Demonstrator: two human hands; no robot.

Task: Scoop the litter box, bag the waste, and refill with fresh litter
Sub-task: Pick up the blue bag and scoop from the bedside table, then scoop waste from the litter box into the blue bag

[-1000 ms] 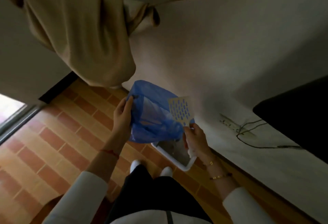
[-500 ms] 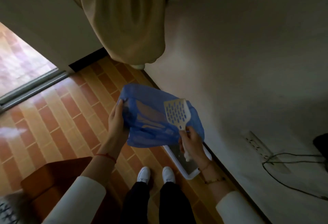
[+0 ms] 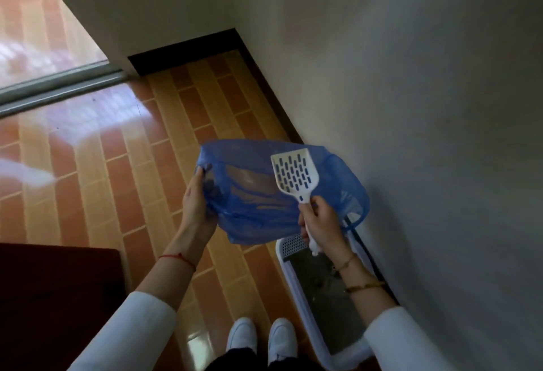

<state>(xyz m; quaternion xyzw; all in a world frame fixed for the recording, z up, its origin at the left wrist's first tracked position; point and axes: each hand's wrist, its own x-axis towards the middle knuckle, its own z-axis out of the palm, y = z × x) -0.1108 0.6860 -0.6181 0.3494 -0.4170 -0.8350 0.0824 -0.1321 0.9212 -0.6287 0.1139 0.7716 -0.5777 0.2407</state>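
Note:
A blue plastic bag [image 3: 249,203] hangs open in mid-air above the floor. My left hand [image 3: 197,203] grips its left rim. My right hand [image 3: 318,222] holds the handle of a white slotted litter scoop [image 3: 295,175], whose blade points up over the bag's mouth; the same hand also pinches the bag's right side. Below my right arm a white litter box [image 3: 296,291] lies on the floor along the wall, with grey litter [image 3: 332,306] inside. The scoop blade looks empty.
A grey wall [image 3: 426,135] runs along the right, with a dark skirting strip at its foot. Orange brick-pattern tiles [image 3: 176,124] cover the floor. A dark red mat [image 3: 55,291] lies at lower left. A sliding door track [image 3: 58,88] crosses upper left. My white shoes [image 3: 261,338] stand beside the box.
The view has tilted down and left, so the curtain has left the frame and more floor shows. Both hands keep the bag and scoop in much the same pose.

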